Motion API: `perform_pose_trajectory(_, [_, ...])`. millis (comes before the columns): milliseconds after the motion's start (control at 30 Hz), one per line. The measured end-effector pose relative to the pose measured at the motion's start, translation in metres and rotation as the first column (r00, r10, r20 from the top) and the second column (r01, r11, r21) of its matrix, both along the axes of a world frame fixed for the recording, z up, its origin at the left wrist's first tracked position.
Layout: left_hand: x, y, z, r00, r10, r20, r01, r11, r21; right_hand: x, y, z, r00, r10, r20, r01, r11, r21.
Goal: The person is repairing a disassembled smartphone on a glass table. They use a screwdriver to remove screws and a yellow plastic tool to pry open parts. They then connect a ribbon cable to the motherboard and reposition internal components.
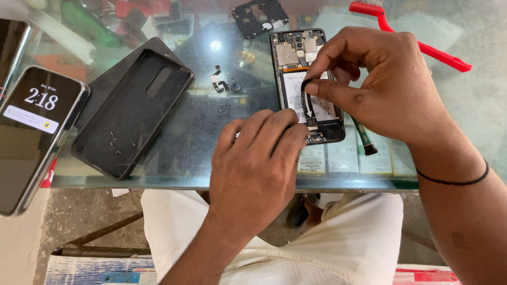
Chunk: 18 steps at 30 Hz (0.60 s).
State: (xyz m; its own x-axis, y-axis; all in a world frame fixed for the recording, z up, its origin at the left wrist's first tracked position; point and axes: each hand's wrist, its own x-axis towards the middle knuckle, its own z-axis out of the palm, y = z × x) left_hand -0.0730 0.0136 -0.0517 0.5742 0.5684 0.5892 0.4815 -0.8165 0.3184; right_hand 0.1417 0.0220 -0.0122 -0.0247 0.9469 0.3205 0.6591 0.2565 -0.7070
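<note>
Glass counter [174,169], phone disassembly in progress: back removed, flex cable being lifted.

Working left to right, we are keeping a lit smartphone [37,132] at the counter's left edge, and beside it a black back cover [132,111] is lying inside-up with several tiny screws resting in it. Near the centre, small loose parts [222,82] are sitting on the glass, with a black inner frame plate [260,17] further back. We are bracing the opened phone [306,79] at its lower end with the left hand [253,174], fingers curled down and holding nothing. With the right hand [380,84] we are pinching a black flex cable [306,103] between thumb and forefinger, above the battery. A red brush [417,37] is lying at far right. We judge opening done; the battery and boards are not yet removed.
</note>
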Motion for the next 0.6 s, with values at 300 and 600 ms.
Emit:
perform_pose_trajectory(300, [-0.0009,0.0004,0.0004,1.000,-0.010,-0.022,0.009,1.000,-0.015,-0.0019,0.0001,-0.0005,0.999,-0.040,0.020,0.042,0.995,-0.091])
perform_pose_trajectory(600, [-0.0016,0.0010,0.0036,0.999,-0.026,-0.027,0.026,0.999,-0.026,-0.0008,0.0017,-0.0039,0.996,-0.089,0.023,0.091,0.987,-0.131])
